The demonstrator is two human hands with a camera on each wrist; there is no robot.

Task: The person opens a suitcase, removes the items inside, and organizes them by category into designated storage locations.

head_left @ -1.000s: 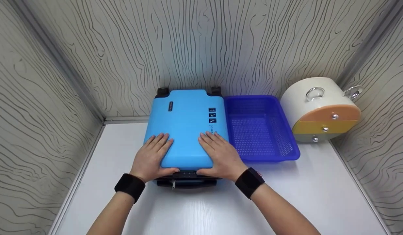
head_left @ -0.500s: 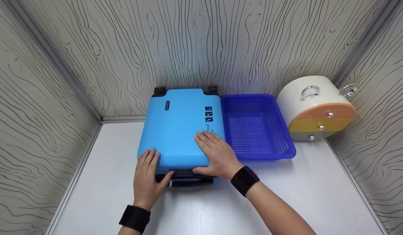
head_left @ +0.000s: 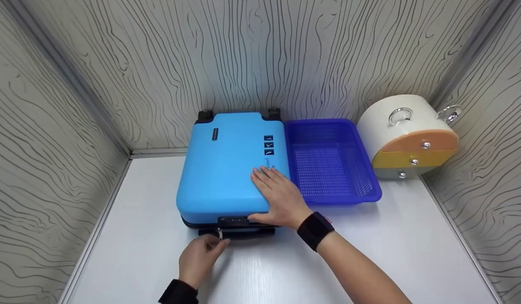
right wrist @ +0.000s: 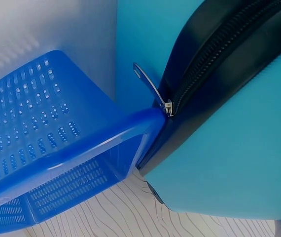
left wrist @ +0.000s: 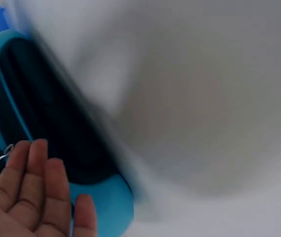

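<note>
Left hand [left wrist: 27, 197] beside suitcase [left wrist: 103, 205] (blurred).

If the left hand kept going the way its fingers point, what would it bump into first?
Most likely the zipper pull hanging at the front edge of the blue suitcase. The left hand points up at it from the table, with its fingertips right beside the pull; whether they touch it is unclear.
</note>
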